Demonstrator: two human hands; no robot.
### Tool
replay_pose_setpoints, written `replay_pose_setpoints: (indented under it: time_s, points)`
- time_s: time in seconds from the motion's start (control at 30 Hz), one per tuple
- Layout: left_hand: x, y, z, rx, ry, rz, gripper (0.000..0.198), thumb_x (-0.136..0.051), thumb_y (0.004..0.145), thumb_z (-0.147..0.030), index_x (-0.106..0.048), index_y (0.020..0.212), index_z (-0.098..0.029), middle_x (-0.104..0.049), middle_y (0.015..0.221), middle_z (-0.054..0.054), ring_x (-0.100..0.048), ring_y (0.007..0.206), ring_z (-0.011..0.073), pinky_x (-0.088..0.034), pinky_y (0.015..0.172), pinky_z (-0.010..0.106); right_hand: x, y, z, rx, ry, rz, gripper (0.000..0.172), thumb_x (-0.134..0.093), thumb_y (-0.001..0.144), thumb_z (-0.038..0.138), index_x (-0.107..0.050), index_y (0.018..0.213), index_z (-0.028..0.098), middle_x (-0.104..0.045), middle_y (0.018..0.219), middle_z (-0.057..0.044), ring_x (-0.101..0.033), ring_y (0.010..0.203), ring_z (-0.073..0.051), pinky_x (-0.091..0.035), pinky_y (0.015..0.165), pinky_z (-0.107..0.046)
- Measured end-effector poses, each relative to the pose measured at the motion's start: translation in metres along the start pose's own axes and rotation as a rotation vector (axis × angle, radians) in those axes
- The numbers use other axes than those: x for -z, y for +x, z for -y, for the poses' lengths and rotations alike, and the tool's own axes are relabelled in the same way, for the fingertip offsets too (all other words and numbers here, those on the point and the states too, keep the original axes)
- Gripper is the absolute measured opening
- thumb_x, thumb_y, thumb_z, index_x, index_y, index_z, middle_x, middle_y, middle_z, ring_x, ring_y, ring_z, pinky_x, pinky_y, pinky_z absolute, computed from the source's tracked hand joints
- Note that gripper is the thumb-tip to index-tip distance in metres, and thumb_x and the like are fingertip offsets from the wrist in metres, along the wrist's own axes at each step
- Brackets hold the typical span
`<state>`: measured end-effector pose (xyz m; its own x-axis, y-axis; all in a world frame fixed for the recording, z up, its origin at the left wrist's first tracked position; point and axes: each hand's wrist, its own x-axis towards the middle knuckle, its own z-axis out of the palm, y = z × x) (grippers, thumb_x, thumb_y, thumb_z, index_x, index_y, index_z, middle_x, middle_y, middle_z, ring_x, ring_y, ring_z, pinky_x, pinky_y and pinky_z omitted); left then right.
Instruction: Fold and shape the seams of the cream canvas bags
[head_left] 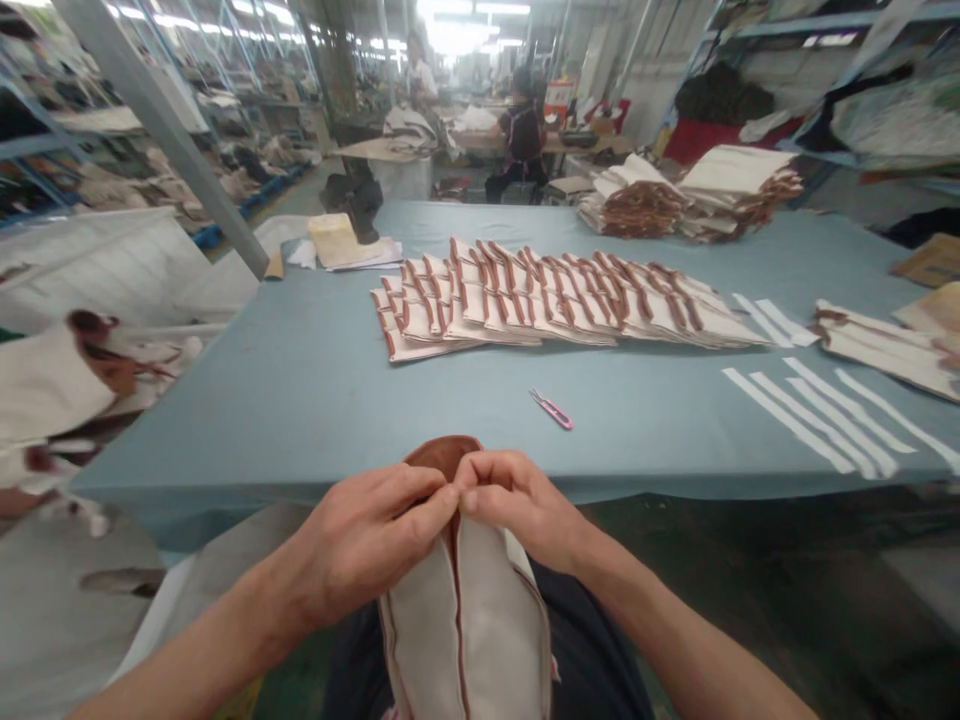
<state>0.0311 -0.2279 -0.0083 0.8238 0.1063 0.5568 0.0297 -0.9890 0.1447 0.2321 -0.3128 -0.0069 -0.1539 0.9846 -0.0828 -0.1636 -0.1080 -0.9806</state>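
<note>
A cream fabric piece (495,620) with brown edging and a brown lining stands over my lap, a slit running down its middle. My left hand (375,520) pinches the left edge near the top of that slit. Opposite it, my right hand (510,500) pinches the right edge, thumb and forefinger pressed together. The fingertips of both hands meet at the slit. Past them, the brown top end leans at the table's near edge. Pink-handled thread snips (553,410) lie on the table beyond my right hand.
Across the blue-covered table (315,400) lies a row of overlapping cream pieces with brown edges (540,295). Stacked pieces (739,190) stand at the back right. White strips (810,415) lie at the right, near a person's fingers. A grey post (165,130) rises at the left.
</note>
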Motion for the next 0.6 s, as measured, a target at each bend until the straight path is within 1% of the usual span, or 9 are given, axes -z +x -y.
replay_pose_setpoints:
  time_s: [0.07,0.1,0.17,0.23,0.27,0.3,0.37,0.47,0.6]
  points:
    - [0.009,0.010,-0.007,0.072,-0.123,-0.044,0.025,-0.053,0.098,-0.004,-0.061,0.115,-0.019,-0.075,0.094,0.003,-0.070,0.080,0.0126,-0.056,0.074,0.019,0.000,-0.003,0.008,0.036,-0.101,0.010,0.019,-0.061,0.079,0.035,-0.051,0.070,0.020,-0.038,0.060,0.008,-0.029,0.054,-0.009,-0.024,0.049,-0.022]
    - [0.015,0.015,-0.011,0.128,-0.169,-0.032,0.025,-0.053,0.096,-0.003,-0.059,0.113,-0.020,-0.074,0.092,0.001,-0.069,0.077,0.0115,-0.054,0.073,0.018,-0.001,-0.005,0.013,0.073,-0.170,0.007,0.016,-0.060,0.079,0.031,-0.051,0.070,0.020,-0.037,0.060,0.008,-0.030,0.053,-0.008,-0.023,0.049,-0.022]
    - [0.029,0.024,-0.017,0.277,-0.265,0.063,0.024,-0.053,0.093,-0.005,-0.060,0.109,-0.022,-0.072,0.088,-0.004,-0.067,0.072,0.0098,-0.052,0.071,0.017,-0.001,-0.010,0.020,0.178,-0.329,-0.018,0.011,-0.057,0.078,0.020,-0.051,0.067,0.020,-0.039,0.059,0.008,-0.033,0.053,-0.008,-0.025,0.050,-0.022]
    - [0.042,0.031,-0.019,0.390,-0.354,0.224,0.019,-0.051,0.096,-0.011,-0.062,0.106,-0.023,-0.071,0.088,-0.005,-0.065,0.073,0.0103,-0.050,0.071,0.018,-0.002,-0.014,0.024,0.285,-0.469,-0.047,0.011,-0.055,0.076,0.013,-0.053,0.066,0.019,-0.042,0.059,0.008,-0.036,0.054,-0.008,-0.025,0.052,-0.022]
    - [0.047,0.034,-0.019,0.415,-0.388,0.304,0.018,-0.047,0.100,-0.015,-0.063,0.102,-0.023,-0.070,0.087,-0.004,-0.064,0.074,0.0111,-0.048,0.071,0.019,-0.002,-0.015,0.025,0.327,-0.523,-0.058,0.012,-0.055,0.075,0.011,-0.053,0.067,0.019,-0.042,0.059,0.008,-0.036,0.054,-0.008,-0.026,0.053,-0.023]
    - [0.050,0.037,-0.018,0.428,-0.411,0.374,0.022,-0.043,0.105,-0.020,-0.064,0.098,-0.022,-0.069,0.084,-0.004,-0.063,0.074,0.0119,-0.047,0.072,0.021,-0.002,-0.016,0.025,0.363,-0.569,-0.070,0.012,-0.055,0.076,0.010,-0.054,0.067,0.018,-0.043,0.059,0.008,-0.036,0.054,-0.007,-0.026,0.054,-0.023]
    - [0.053,0.041,-0.015,0.450,-0.422,0.477,0.036,-0.035,0.110,-0.028,-0.061,0.087,-0.021,-0.064,0.077,-0.004,-0.059,0.072,0.0131,-0.044,0.071,0.023,-0.002,-0.018,0.024,0.424,-0.648,-0.087,0.011,-0.057,0.078,0.010,-0.057,0.070,0.018,-0.047,0.060,0.008,-0.038,0.054,-0.008,-0.028,0.056,-0.023]
    - [0.052,0.045,-0.011,0.478,-0.457,0.543,0.042,-0.034,0.112,-0.035,-0.054,0.078,-0.021,-0.056,0.072,-0.005,-0.053,0.069,0.0125,-0.039,0.068,0.024,0.001,-0.020,0.023,0.482,-0.733,-0.079,0.010,-0.058,0.082,0.011,-0.060,0.076,0.018,-0.054,0.063,0.006,-0.045,0.057,-0.009,-0.033,0.061,-0.023]
    - [0.045,0.046,-0.007,0.455,-0.542,0.574,0.039,-0.041,0.111,-0.035,-0.051,0.076,-0.020,-0.052,0.071,-0.006,-0.051,0.068,0.0114,-0.035,0.067,0.024,0.009,-0.020,0.027,0.457,-0.764,0.023,0.010,-0.057,0.083,0.010,-0.061,0.080,0.019,-0.061,0.068,0.003,-0.051,0.063,-0.011,-0.036,0.064,-0.023]
